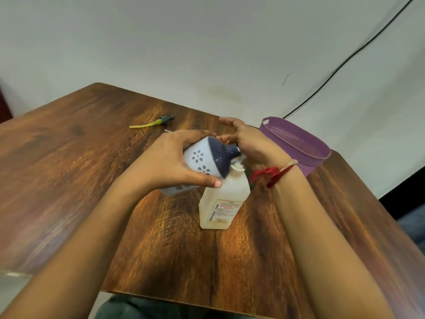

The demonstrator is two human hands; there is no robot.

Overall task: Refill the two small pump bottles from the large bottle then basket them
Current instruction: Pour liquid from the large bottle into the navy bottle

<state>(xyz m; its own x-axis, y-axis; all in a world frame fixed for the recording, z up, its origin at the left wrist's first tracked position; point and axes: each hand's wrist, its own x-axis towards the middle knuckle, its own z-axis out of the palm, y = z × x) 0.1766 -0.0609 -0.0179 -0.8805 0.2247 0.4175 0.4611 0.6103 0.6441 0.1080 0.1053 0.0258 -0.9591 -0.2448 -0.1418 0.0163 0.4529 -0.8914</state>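
My left hand (174, 160) grips a small pump bottle (207, 157), white with flower cut-outs and a dark blue top, tilted with its neck pointing right. My right hand (250, 143) pinches the pump cap at the end of that neck, with the forefinger stretched out; the cap itself is mostly hidden. Right below stands the large translucent bottle (224, 199), upright on the table with a red-printed label. A second small white bottle (176, 188) peeks out under my left hand. The purple basket (315, 155) stands at the right, behind my right wrist.
A loose pump head with a yellow-green tube (156, 122) lies on the wooden table (69, 169) behind my hands. A black cable (345, 63) runs down the wall at the right. The table's front edge is near my body.
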